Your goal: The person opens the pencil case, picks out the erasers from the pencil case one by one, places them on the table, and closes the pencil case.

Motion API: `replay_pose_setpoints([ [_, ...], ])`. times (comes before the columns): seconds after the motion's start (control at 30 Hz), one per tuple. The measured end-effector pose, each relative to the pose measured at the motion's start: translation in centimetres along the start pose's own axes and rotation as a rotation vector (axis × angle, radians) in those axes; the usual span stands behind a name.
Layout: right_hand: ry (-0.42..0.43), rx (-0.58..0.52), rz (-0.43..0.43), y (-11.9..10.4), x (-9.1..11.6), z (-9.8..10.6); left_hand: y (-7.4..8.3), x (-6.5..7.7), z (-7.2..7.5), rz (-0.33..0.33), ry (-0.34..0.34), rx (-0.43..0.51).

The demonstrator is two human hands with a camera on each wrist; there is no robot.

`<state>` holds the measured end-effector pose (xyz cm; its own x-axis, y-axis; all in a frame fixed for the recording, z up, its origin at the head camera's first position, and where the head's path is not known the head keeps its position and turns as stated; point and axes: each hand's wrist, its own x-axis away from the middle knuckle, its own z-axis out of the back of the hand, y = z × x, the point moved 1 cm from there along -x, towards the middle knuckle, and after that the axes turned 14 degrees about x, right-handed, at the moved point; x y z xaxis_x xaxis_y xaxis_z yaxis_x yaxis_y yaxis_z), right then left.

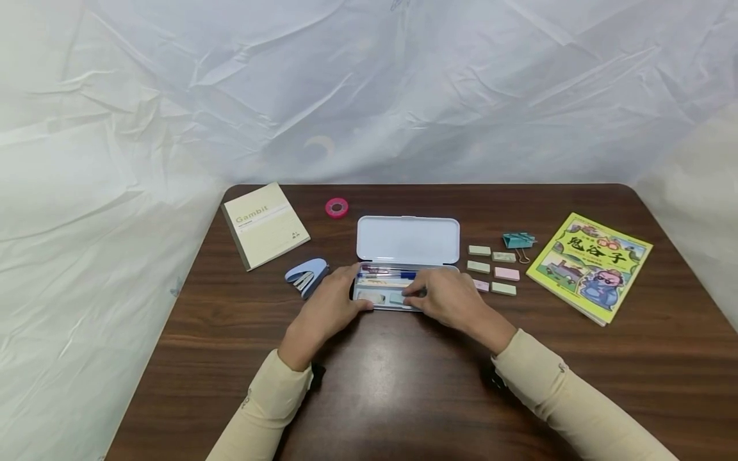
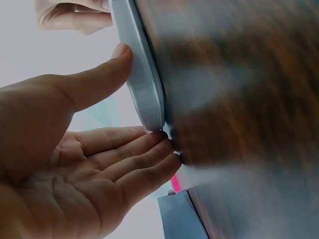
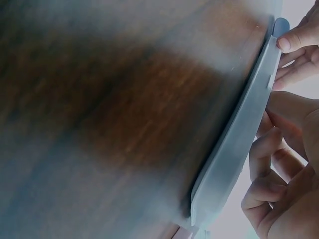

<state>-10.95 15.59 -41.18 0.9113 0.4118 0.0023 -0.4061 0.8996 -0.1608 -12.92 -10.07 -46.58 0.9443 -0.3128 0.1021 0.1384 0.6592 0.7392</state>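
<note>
An open white pencil case (image 1: 408,238) lies mid-table, its lid tipped back. Pens (image 1: 380,272) fill its rear part, and a whitish eraser (image 1: 369,297) sits in a front compartment. My left hand (image 1: 328,301) holds the case's left end, thumb on the front wall (image 2: 142,64) and fingers along the end. Over the right half, my right hand (image 1: 450,294) reaches in and pinches a pale blue eraser (image 1: 396,298) between thumb and forefinger. Its other fingers are curled in the right wrist view. The hand covers the right end of the case.
Several small erasers (image 1: 507,274) lie right of the case, with a teal binder clip (image 1: 517,240) behind them. A yellow comic book (image 1: 590,269) is farther right. To the left are a blue stapler (image 1: 307,275), a cream notebook (image 1: 267,227) and a pink tape roll (image 1: 337,207).
</note>
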Motion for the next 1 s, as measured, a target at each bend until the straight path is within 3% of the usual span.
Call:
replay_pose_setpoints([
  [0.3, -0.055, 0.05, 0.029, -0.2, -0.6, 0.3, 0.0, 0.1, 0.0, -0.004, 0.005, 0.0],
  [0.57, -0.086, 0.027, 0.054, 0.0, -1.0, 0.3, -0.2, 0.0, -0.1, -0.008, 0.003, -0.022],
  [1.0, -0.061, -0.008, 0.141, 0.6, -1.1, -0.4, 0.3, 0.3, 0.1, 0.005, 0.004, 0.0],
])
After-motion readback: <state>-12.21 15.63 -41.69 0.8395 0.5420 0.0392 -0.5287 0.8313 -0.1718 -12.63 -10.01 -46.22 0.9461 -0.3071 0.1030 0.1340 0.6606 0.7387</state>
